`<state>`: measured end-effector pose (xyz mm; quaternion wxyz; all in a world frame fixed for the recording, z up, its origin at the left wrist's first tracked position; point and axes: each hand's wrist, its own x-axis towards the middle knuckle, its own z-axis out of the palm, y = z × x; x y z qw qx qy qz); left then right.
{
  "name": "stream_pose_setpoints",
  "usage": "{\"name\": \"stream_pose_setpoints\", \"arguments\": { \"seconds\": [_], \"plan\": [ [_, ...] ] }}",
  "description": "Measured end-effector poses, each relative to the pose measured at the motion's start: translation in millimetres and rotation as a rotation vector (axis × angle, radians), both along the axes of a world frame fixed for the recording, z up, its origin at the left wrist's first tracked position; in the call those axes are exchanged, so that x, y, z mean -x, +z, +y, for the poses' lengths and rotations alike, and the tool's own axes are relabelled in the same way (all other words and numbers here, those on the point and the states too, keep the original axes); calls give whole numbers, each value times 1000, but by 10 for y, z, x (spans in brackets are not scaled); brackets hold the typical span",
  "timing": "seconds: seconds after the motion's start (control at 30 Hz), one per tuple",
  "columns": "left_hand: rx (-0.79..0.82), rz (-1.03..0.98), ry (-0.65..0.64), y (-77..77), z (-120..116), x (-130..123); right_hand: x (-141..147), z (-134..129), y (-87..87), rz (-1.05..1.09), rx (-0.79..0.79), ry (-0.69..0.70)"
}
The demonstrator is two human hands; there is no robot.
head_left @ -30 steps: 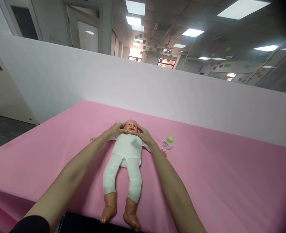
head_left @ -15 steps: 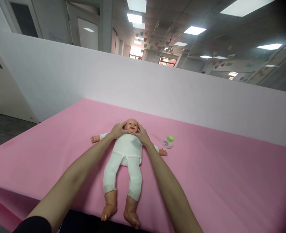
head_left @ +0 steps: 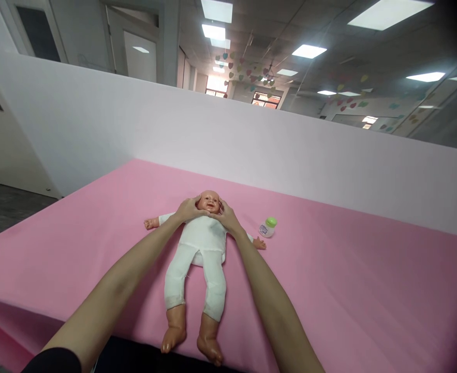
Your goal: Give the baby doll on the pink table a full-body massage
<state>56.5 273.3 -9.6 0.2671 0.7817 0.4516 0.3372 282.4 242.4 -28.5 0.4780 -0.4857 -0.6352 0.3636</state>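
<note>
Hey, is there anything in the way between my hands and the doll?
Nothing visible: your left hand and right hand are already at the doll's head. The jar stands off to the right, outside that space.

Both arms reached forward on either side of the doll (head_left: 202,233). The left hand (head_left: 188,209) cupped one side of its head, thumb stretched in beneath the chin and fingers up along the cheek. The right hand (head_left: 229,216) mirrored it at the other side, its thumb pointing in below the chin too. The left arm (head_left: 115,280) slanted in from beside its legs, bare below a dark sleeve (head_left: 53,360); the right arm (head_left: 270,292), bare, angled in past its other side.
</note>
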Motion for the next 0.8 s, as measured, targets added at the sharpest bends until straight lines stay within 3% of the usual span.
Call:
{"name": "stream_pose_setpoints", "arguments": {
  "seconds": [0.1,0.2,0.5,0.67,0.8],
  "plan": [
    [-23,63,90,-47,-14,-71,55,-11,-25,-83,-29,-68],
    [-42,79,98,-78,-8,-74,75,-11,-32,-115,-43,-89],
    [-54,-65,-115,-131,122,104,-59,13,5,-2,5,76],
    [38,-130,-185,-90,115,140,-126,-19,20,-20,36,84],
    [18,-125,-224,-80,104,150,-137,-79,46,-45,25,95]
  ]
}}
